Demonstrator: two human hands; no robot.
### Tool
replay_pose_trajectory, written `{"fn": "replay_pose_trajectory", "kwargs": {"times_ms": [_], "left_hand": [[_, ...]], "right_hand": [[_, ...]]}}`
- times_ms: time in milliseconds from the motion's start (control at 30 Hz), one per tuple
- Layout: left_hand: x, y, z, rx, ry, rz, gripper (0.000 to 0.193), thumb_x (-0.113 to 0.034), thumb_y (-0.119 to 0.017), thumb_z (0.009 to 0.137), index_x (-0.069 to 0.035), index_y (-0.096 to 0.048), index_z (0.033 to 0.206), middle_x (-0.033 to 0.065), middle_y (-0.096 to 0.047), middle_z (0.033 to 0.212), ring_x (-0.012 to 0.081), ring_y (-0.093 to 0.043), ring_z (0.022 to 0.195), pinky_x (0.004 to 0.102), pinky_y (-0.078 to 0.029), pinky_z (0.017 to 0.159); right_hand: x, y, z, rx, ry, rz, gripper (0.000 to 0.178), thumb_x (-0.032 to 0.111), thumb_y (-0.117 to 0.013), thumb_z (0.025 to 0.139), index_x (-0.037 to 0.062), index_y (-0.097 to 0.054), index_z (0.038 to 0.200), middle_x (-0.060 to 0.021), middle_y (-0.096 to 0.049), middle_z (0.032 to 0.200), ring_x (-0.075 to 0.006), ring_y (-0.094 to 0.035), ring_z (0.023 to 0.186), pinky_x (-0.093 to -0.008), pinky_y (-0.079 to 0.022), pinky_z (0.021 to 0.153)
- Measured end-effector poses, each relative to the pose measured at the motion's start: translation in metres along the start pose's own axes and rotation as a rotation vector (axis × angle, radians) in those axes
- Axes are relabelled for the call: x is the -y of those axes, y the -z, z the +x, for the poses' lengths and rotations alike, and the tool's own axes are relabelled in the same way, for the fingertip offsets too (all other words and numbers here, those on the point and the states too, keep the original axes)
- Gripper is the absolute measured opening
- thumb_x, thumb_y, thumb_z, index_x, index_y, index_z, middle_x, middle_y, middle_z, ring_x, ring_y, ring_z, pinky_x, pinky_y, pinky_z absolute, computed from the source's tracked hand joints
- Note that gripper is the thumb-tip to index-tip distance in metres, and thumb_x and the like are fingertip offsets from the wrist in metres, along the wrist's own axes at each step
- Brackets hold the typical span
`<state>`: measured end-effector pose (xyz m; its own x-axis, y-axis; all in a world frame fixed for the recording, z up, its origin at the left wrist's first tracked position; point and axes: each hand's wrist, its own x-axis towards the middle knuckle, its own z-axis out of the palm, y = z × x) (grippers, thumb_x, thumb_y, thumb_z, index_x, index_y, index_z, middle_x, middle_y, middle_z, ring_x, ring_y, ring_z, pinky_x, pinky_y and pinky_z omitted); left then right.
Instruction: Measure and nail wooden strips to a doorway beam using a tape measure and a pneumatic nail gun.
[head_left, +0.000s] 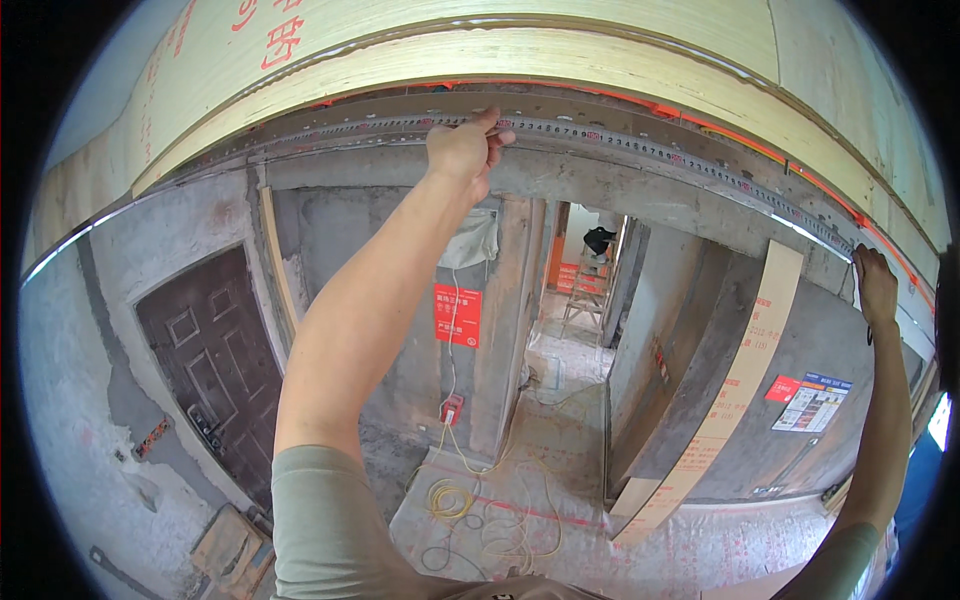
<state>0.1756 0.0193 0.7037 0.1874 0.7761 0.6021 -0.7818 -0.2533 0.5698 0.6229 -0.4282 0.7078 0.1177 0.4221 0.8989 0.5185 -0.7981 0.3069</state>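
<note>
A long metal tape measure (640, 147) is stretched across the top, running along the underside of a light wooden board (560, 58). My left hand (462, 152) reaches up to the middle of the blade. Its fingers are curled against the tape, with one finger pointing upward. At the far right my right hand (877, 287) is raised to the blade, its fingers closed at the tape. Whether it grips the end or the case is hidden. An orange strip (815, 203) follows the board's edge just above the tape.
Below are a dark panelled door (215, 350), a doorway with a stepladder (588, 285), and a leaning plywood strip (735, 400). A yellow cable (450, 500) lies coiled on the covered floor. Posters (457, 316) hang on grey walls. Something blue shows at the right edge.
</note>
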Motion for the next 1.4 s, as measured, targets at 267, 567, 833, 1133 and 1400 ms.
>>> {"fn": "replay_pose_trajectory", "kwargs": {"times_ms": [267,567,833,1133,1400], "left_hand": [[0.008,-0.020,-0.014,0.020,0.029,0.031,0.008,-0.007,-0.067,0.090,0.000,-0.062,0.089,0.0082,-0.064,0.074,0.0133,-0.060,0.055,0.0243,-0.035,0.042],[0.014,-0.024,-0.013,0.006,0.052,-0.011,0.005,-0.004,-0.061,0.090,0.001,-0.060,0.091,0.0090,-0.064,0.073,0.0154,-0.063,0.058,0.0248,-0.038,0.044],[0.020,-0.022,-0.009,0.015,0.082,-0.043,0.011,-0.007,-0.049,0.096,0.001,-0.055,0.100,0.0134,-0.060,0.090,0.0215,-0.064,0.073,0.0296,-0.046,0.057],[0.015,-0.020,-0.008,0.040,0.084,-0.065,0.009,-0.001,-0.054,0.094,0.005,-0.055,0.100,0.0141,-0.060,0.090,0.0231,-0.065,0.077,0.0290,-0.050,0.058],[0.020,-0.023,-0.001,0.021,0.108,-0.036,0.003,0.003,-0.063,0.087,0.001,-0.062,0.088,0.0102,-0.064,0.082,0.0194,-0.065,0.069,0.0260,-0.048,0.053]], "right_hand": [[-0.002,-0.001,-0.001,-0.009,-0.001,-0.006,0.025,0.024,-0.050,0.099,0.0060,-0.060,0.114,-0.0161,-0.062,0.098,-0.0347,-0.063,0.092,-0.0460,-0.053,0.077],[0.000,-0.005,0.000,-0.064,0.014,0.009,0.025,0.025,-0.050,0.099,0.0055,-0.061,0.110,-0.0169,-0.062,0.095,-0.0359,-0.063,0.088,-0.0451,-0.053,0.075],[0.001,-0.005,0.001,-0.055,0.006,0.014,0.024,0.024,-0.051,0.099,0.0051,-0.061,0.111,-0.0175,-0.062,0.096,-0.0357,-0.063,0.089,-0.0453,-0.053,0.075],[0.004,-0.003,0.000,-0.023,-0.014,0.018,0.025,0.024,-0.051,0.099,0.0057,-0.061,0.113,-0.0170,-0.063,0.097,-0.0357,-0.063,0.090,-0.0453,-0.052,0.075],[0.005,-0.005,0.000,-0.038,-0.001,0.018,0.025,0.025,-0.050,0.099,0.0061,-0.062,0.110,-0.0157,-0.063,0.096,-0.0351,-0.063,0.091,-0.0458,-0.053,0.076]]}}
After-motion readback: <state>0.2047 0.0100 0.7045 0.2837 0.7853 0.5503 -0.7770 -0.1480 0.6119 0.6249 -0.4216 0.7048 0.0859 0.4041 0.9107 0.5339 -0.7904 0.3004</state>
